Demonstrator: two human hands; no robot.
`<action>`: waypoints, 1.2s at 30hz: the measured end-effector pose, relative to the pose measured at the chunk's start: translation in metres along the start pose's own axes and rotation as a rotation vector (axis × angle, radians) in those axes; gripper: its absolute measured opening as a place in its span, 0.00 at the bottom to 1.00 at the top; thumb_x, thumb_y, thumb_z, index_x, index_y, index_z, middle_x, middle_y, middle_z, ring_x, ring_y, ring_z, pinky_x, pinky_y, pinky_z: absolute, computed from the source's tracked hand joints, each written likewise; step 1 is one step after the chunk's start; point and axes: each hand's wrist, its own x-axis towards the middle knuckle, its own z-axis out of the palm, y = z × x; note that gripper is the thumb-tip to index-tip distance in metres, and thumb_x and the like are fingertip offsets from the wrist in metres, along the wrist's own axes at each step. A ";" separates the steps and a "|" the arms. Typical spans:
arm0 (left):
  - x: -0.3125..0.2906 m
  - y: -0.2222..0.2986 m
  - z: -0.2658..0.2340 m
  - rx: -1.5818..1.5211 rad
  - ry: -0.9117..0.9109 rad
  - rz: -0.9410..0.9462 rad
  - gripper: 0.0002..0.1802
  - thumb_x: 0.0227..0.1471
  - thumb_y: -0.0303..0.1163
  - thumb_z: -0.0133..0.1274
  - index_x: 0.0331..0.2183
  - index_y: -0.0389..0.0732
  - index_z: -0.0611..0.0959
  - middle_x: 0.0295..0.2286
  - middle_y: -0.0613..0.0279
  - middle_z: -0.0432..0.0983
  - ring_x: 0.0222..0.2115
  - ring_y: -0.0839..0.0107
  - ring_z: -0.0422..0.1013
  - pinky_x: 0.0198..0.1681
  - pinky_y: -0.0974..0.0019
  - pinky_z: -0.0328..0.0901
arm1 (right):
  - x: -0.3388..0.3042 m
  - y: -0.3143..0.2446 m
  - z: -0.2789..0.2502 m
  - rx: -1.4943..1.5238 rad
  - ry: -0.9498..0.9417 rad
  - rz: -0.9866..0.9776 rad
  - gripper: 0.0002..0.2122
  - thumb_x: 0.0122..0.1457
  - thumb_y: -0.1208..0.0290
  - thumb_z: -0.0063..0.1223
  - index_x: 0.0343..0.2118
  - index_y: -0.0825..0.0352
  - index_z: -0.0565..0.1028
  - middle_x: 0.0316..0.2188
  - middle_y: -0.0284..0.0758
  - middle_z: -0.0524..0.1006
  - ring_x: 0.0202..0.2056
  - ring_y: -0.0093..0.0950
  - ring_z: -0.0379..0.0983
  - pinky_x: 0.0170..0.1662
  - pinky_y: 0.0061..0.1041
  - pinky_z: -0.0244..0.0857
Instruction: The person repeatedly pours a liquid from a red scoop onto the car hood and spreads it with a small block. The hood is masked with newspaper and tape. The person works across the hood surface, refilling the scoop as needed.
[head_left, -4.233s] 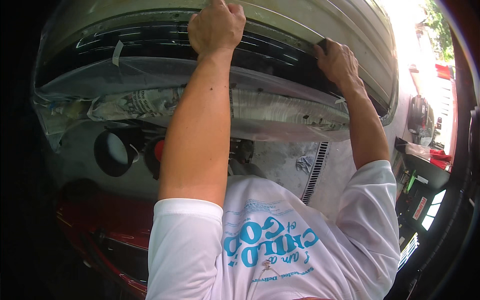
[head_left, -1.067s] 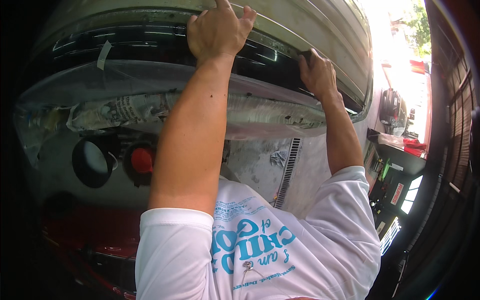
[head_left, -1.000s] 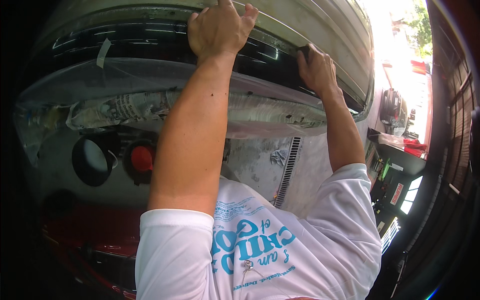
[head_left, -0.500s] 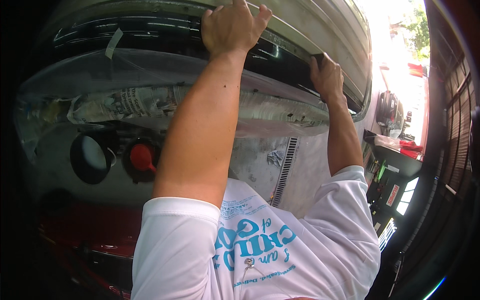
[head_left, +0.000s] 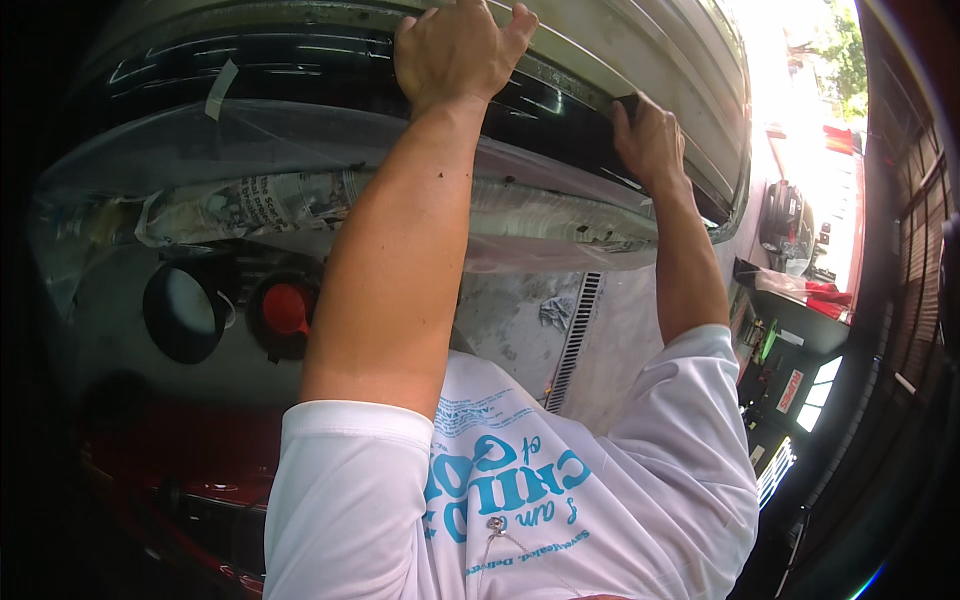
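Note:
Ahead of me is the ribbed, dull beige roof (head_left: 620, 60) of a vehicle, with a glossy black band (head_left: 330, 55) along its near edge. My left hand (head_left: 458, 55) lies on the roof's edge above that band, palm down; its thumb is spread and some fingertips are cut off by the picture's top. Farther right, my right hand (head_left: 650, 145) is closed around a small dark block (head_left: 627, 104), pressed against the roof near the band. Most of the block is hidden by the fingers.
Clear plastic sheeting (head_left: 300, 125) and newspaper (head_left: 250, 205) cover the side below the band, with a tape strip (head_left: 221, 88). A black bucket (head_left: 185, 310) and a red scoop (head_left: 287, 308) sit lower left. A floor drain grate (head_left: 575, 340) runs below; a dark car (head_left: 785, 220) stands right.
Both hands have shifted slightly left, the right one also a little farther up with the dark block. The view has moved a little too.

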 end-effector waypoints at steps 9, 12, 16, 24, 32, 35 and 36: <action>-0.006 0.005 0.000 -0.034 -0.058 -0.062 0.42 0.60 0.55 0.50 0.66 0.40 0.63 0.28 0.45 0.84 0.32 0.46 0.81 0.41 0.46 0.73 | -0.036 0.041 -0.021 0.154 0.118 0.171 0.19 0.64 0.56 0.57 0.41 0.73 0.80 0.35 0.56 0.82 0.41 0.56 0.80 0.45 0.49 0.73; -0.006 0.011 -0.004 -0.060 -0.121 -0.090 0.48 0.57 0.60 0.48 0.70 0.45 0.57 0.31 0.48 0.86 0.35 0.47 0.82 0.45 0.48 0.73 | -0.076 0.070 -0.027 0.614 0.149 0.260 0.16 0.64 0.61 0.56 0.38 0.73 0.78 0.29 0.46 0.82 0.31 0.42 0.81 0.38 0.38 0.72; -0.007 0.007 -0.010 -0.002 -0.079 -0.118 0.48 0.58 0.58 0.50 0.70 0.41 0.57 0.31 0.50 0.85 0.35 0.50 0.82 0.51 0.51 0.69 | -0.161 0.063 -0.043 1.322 0.052 0.254 0.09 0.65 0.65 0.55 0.40 0.67 0.77 0.27 0.29 0.74 0.28 0.21 0.72 0.34 0.22 0.67; -0.013 0.005 0.013 -0.307 0.117 0.141 0.28 0.57 0.47 0.60 0.56 0.44 0.81 0.29 0.64 0.82 0.33 0.61 0.80 0.39 0.56 0.73 | -0.312 0.061 -0.009 1.710 0.053 0.443 0.10 0.64 0.74 0.62 0.45 0.69 0.76 0.33 0.33 0.81 0.32 0.21 0.76 0.37 0.22 0.71; -0.226 0.067 0.000 -0.984 -1.016 -0.061 0.18 0.62 0.43 0.63 0.45 0.38 0.88 0.33 0.64 0.85 0.32 0.79 0.78 0.35 0.73 0.70 | -0.331 0.087 0.008 1.926 -0.012 0.445 0.10 0.64 0.74 0.64 0.43 0.69 0.74 0.35 0.37 0.84 0.34 0.22 0.80 0.38 0.20 0.74; -0.264 0.085 -0.010 -1.136 -1.165 -0.231 0.18 0.61 0.45 0.64 0.42 0.40 0.89 0.31 0.64 0.86 0.31 0.78 0.79 0.36 0.72 0.70 | -0.319 0.079 -0.001 1.884 -0.042 0.323 0.10 0.64 0.73 0.64 0.43 0.67 0.74 0.36 0.38 0.84 0.34 0.22 0.80 0.38 0.22 0.74; -0.270 0.088 -0.015 -1.115 -1.149 -0.208 0.17 0.61 0.45 0.64 0.40 0.40 0.89 0.31 0.65 0.86 0.31 0.78 0.79 0.36 0.73 0.70 | -0.318 0.076 0.000 1.887 -0.050 0.289 0.10 0.64 0.73 0.64 0.43 0.68 0.74 0.36 0.38 0.84 0.34 0.22 0.80 0.38 0.22 0.74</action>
